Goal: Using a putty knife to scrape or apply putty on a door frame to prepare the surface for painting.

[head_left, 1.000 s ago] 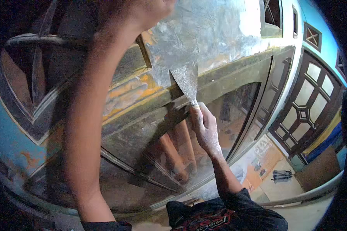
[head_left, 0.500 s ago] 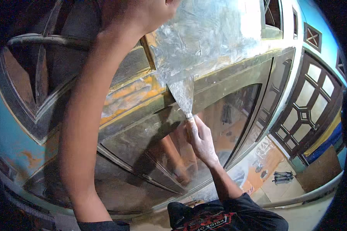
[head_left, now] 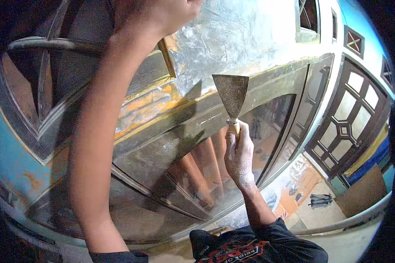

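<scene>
My right hand (head_left: pixel 240 160), dusted with white powder, is closed round the wooden handle of a putty knife (head_left: pixel 231 94). Its wide triangular metal blade points upward, in front of the border between the patchy grey-white wall (head_left: pixel 232 39) and the dark window frame (head_left: pixel 267 85). The blade looks apart from the wall, and its shadow falls to the left. My left hand (head_left: pixel 175 15) is raised at the top edge beside the wall, with a finger curled. Most of its fingers are cut off, so what it holds is hidden.
An orange-stained wooden strip (head_left: pixel 147 107) runs along the frame's upper side. Glass panes below reflect orange curtain-like folds. Ornamental dark woodwork (head_left: pixel 41 87) stands at the left. A panelled door (head_left: pixel 349 118) is at the right, with a folded umbrella-like object (head_left: pixel 321 200) on the floor and a brown board (head_left: pixel 360 190).
My right hand has moved the putty knife right and away from the wall surface, turning the blade upright. The left arm stays nearly where it was.
</scene>
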